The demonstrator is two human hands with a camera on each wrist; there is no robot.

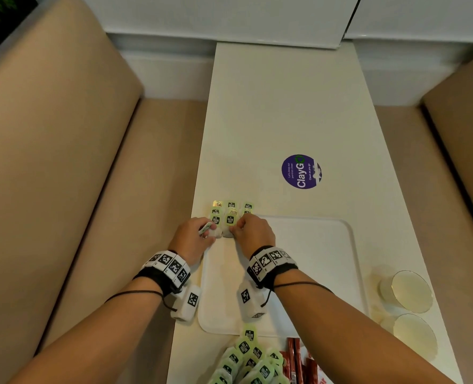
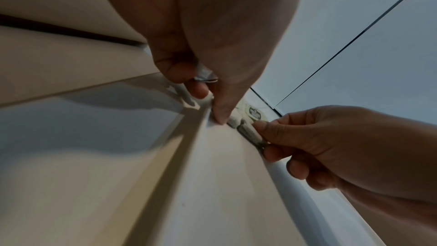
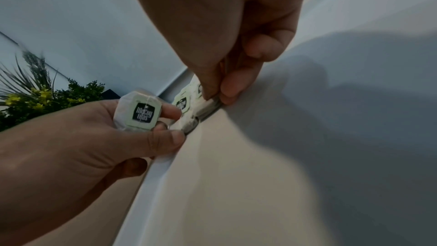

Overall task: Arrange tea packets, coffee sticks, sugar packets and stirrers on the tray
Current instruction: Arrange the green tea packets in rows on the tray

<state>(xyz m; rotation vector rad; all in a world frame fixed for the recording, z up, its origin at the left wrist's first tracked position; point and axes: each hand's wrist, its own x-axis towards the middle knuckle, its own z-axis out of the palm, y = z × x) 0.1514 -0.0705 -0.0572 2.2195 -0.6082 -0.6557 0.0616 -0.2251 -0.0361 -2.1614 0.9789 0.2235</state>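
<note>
Beige seating [image 1: 63, 167] flanks the white table [image 1: 271, 115] on its left, and I work from there across. My left hand [image 1: 192, 236] sits at the tray's [image 1: 312, 259] far-left corner, fingers curled round a spare tea packet [image 3: 139, 113] held in the palm while the thumb tip presses down at the tray rim. Just beyond, rows of tea packets [image 1: 231, 213] lie in a neat block at that far-left corner; from the head view I cannot tell whether the far rows rest inside the rim or on the table. My right hand [image 1: 253, 232] is beside the left one, thumb and forefinger pinching the near edge of one packet in the nearest row [image 3: 208, 107]. The loose pile of tea packets [image 1: 250, 358] waits at the table's near edge with the red coffee sticks [image 1: 294, 358] just right of it, none of these on the tray yet. Two glasses [image 1: 409, 306] stand by the table's right edge. My worry: nudging the pinched packet could shove its touching neighbours out of line, and the palmed packet may slip while that thumb presses. I see no sugar or stirrers.
</note>
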